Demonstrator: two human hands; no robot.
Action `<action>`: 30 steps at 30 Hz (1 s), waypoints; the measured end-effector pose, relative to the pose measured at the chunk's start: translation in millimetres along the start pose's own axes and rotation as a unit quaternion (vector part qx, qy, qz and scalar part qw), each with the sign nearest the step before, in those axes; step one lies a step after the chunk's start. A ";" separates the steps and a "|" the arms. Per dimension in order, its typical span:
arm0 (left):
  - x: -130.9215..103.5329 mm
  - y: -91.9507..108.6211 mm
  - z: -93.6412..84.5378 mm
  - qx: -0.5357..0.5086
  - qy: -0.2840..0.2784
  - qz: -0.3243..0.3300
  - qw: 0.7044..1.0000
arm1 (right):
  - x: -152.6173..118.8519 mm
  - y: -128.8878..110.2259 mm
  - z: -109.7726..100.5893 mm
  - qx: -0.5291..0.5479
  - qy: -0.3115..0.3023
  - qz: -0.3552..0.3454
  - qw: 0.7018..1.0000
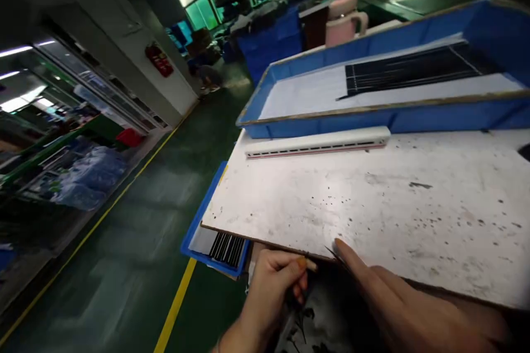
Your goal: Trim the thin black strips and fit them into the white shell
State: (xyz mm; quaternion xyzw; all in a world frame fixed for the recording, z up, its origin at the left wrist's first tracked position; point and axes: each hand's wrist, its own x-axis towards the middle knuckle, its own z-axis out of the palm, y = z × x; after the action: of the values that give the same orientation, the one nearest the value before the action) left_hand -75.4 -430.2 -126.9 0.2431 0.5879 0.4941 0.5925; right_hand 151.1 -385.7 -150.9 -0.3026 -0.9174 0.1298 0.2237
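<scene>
My left hand [269, 287] is at the near edge of the white tabletop [290, 193], with thumb and index finger pinched together. A yellowish covering shows on its fingertips, and I cannot make out what sits in the pinch. Blurred by motion, my right hand [406, 309] lies over the same edge further right, its index finger stretched forward. Along that finger runs a thin dark pointed strip [336, 256], its tip sticking out toward my left hand. The rest of the strip and the other right fingers are hidden.
A long white slotted bar [318, 142] lies before a blue tray [314, 124] holding black strips [414, 69] on white paper. Behind it stands a pink mug [343, 27]. Below the table's left corner is another blue bin [194, 231]. Green floor [136, 265] with yellow lines stretches left.
</scene>
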 end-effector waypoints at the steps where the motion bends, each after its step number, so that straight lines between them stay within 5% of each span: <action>1: -1.1 0.8 0.0 0.002 0.003 -0.008 1.000 | 2.5 -3.7 0.3 0.015 0.004 -0.009 1.000; 19: -1.3 22.9 3.8 -0.021 0.001 -0.102 0.995 | 25.4 -28.6 -3.3 -0.077 0.034 0.006 0.996; 30: -3.5 26.8 5.8 0.031 0.019 -0.085 0.996 | 32.1 -25.5 -19.0 -0.014 -0.029 -0.030 0.999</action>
State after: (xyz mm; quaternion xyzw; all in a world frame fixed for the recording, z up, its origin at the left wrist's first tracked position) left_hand -77.3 -421.0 -100.9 0.2015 0.6325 0.4277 0.6135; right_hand 124.7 -384.0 -114.3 -0.2742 -0.9338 0.1190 0.1964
